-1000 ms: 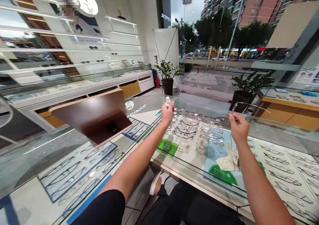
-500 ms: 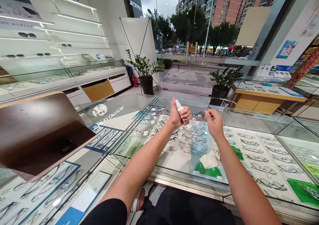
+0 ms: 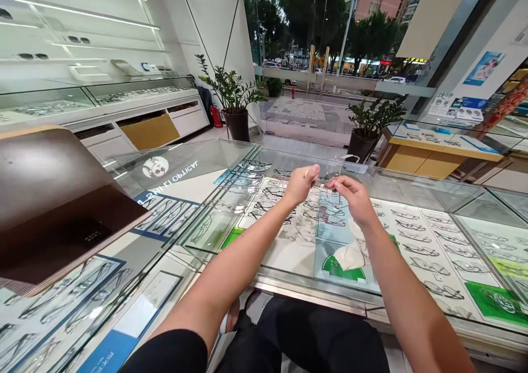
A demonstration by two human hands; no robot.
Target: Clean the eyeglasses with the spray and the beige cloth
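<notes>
At the far left a brown board is seen lying on the glass tabletop. The left hand is held raised above the tabletop, closed around something; a small pale tip shows at the thumb, but whether this is the spray bottle seen half a second ago cannot be told. That bottle was then plainly upright in the fist, and it is now largely hidden. Just beside it, the right hand is pinched shut on a pair of thin-rimmed glasses, held up in front of both hands and clear of the glass. Over the last second the two hands have been brought from well apart to nearly touching, with the glasses now between them. It is judged that work on the glasses is about to be done at close quarters, with the bottle no longer presented for use.

Below the right wrist a pale cloth is lying on the tabletop. Rows of frames are displayed under the glass. Further back, two potted plants, wall shelves and a glazed shopfront facing a street are noted.
</notes>
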